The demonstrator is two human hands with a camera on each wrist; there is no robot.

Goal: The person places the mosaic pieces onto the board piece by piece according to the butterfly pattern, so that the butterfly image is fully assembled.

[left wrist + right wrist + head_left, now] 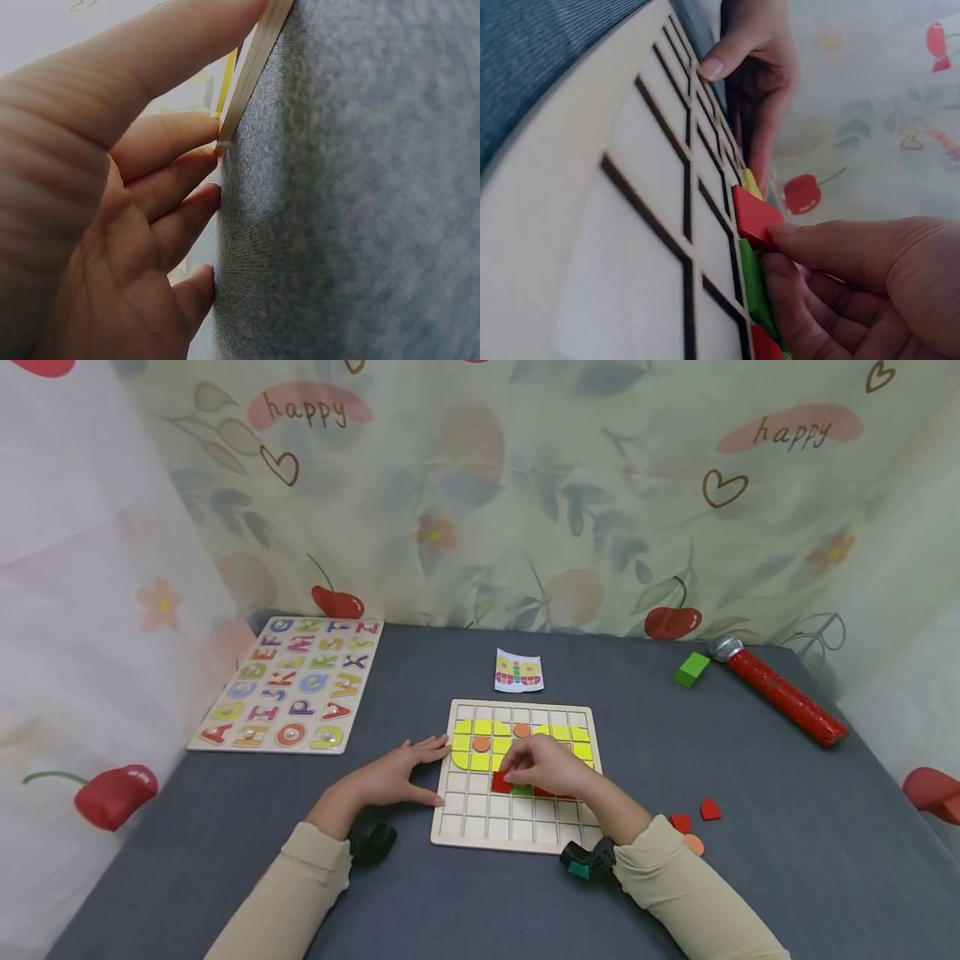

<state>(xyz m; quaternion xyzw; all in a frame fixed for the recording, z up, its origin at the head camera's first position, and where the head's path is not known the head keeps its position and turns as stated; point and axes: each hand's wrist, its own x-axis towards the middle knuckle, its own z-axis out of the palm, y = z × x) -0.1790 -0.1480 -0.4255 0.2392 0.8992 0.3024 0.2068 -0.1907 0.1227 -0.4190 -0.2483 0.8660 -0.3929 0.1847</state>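
A square wooden grid board (480, 829) lies on the table with yellow tiles (480, 762) and orange round tiles (482, 744) in its upper cells. My right hand (551, 766) reaches over its middle and pinches a red square tile (756, 214) between thumb and fingers. That tile sits slightly tilted at a cell, beside a green tile (754, 281). More red tiles lie partly hidden under the hand. At the board's left edge rests my left hand (386, 777), fingers extended and thumb spread. Behind the board is a small butterfly pattern card (519, 671).
Loose red tiles (710, 810) and an orange disc (693, 844) lie to the right of my right wrist. An alphabet puzzle board (356, 693) stands at the back left. A green block (692, 670) and a red microphone (783, 693) are at the back right.
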